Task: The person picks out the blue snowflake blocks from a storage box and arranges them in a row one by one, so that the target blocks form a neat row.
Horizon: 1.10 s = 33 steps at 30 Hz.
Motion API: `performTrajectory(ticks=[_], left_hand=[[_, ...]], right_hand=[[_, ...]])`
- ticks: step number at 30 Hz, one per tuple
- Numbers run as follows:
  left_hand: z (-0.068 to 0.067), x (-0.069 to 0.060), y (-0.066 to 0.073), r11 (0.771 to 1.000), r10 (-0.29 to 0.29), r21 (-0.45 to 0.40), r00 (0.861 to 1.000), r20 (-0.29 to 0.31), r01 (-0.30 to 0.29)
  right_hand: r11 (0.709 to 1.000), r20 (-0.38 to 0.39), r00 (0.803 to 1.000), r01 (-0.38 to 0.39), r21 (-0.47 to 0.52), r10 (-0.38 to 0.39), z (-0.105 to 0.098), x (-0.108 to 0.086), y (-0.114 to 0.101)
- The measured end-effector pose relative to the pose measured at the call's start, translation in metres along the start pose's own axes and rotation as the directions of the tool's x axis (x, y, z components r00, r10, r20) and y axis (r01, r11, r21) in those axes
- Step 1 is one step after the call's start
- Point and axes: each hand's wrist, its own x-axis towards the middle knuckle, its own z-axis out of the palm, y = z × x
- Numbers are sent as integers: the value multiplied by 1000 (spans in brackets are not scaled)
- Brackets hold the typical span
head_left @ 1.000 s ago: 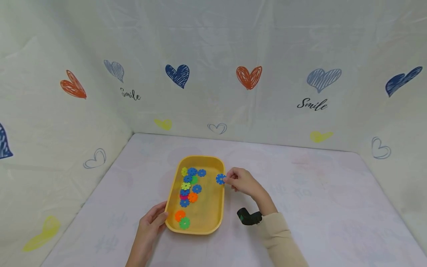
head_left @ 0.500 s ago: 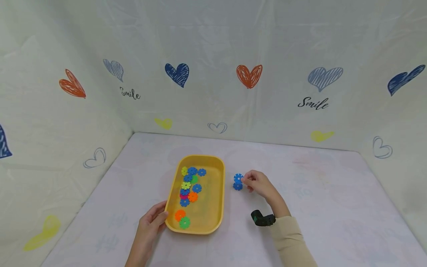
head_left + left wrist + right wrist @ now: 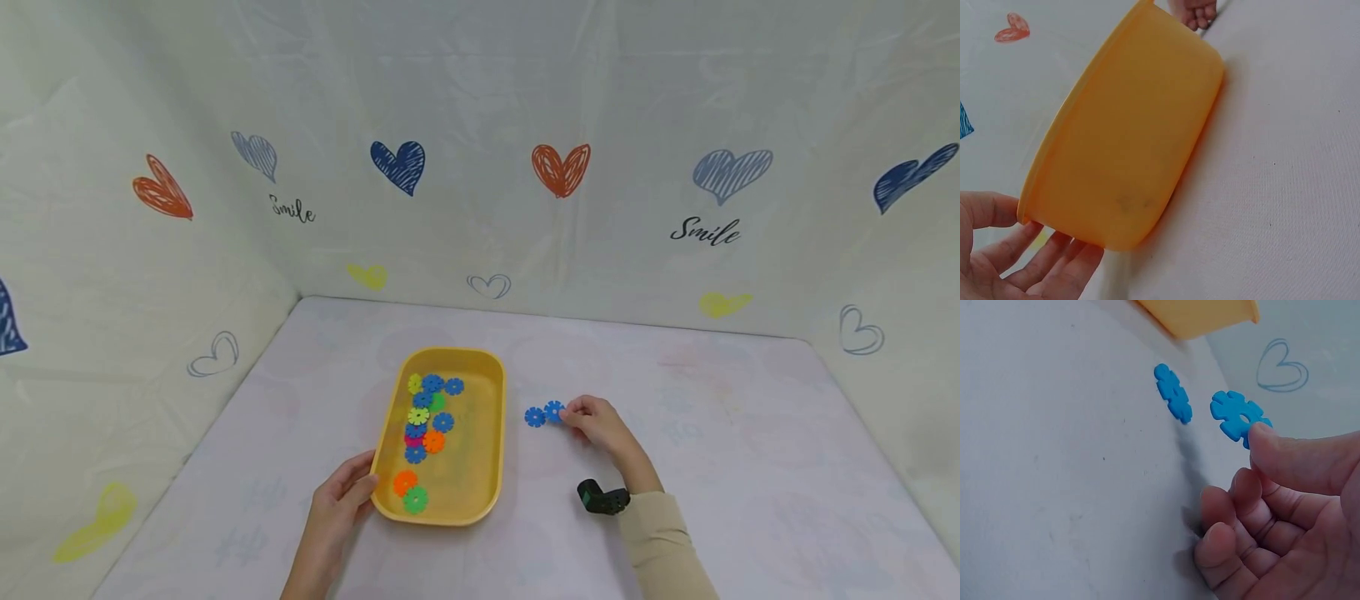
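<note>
A yellow plastic tray [image 3: 472, 450] stands on the table with several flower-shaped notched discs inside, in blue, orange, green, yellow and magenta. My left hand [image 3: 339, 500] grips the tray's near left corner, thumb on the rim and fingers against the outer wall, as the left wrist view shows. To the right of the tray, my right hand [image 3: 600, 429] pinches a blue notched disc [image 3: 1229, 415] between thumb and fingers, above the tabletop. Close to its left, a second blue notched disc [image 3: 534, 417] lies on the table.
A pale table [image 3: 712, 483] extends around the tray. White hanging sheets printed with hearts enclose its back and sides. A black device [image 3: 602, 498] is strapped at my right wrist.
My right hand has carried the blue disc from over the tray's right rim out to the right and slightly nearer, beside the loose blue disc. Left hand and tray stay put.
</note>
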Motion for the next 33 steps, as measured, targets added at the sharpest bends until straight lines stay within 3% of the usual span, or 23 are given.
performTrajectory(ticks=[10, 33], left_hand=[[0, 0, -1, 1000, 9, -2, 1000, 8, -9], [0, -2, -1, 1000, 0, 7, 1000, 4, 0]], right_hand=[[1000, -17, 999, -29, 3, 29, -5, 7, 9], [994, -65, 995, -86, -68, 81, -1, 5, 6]])
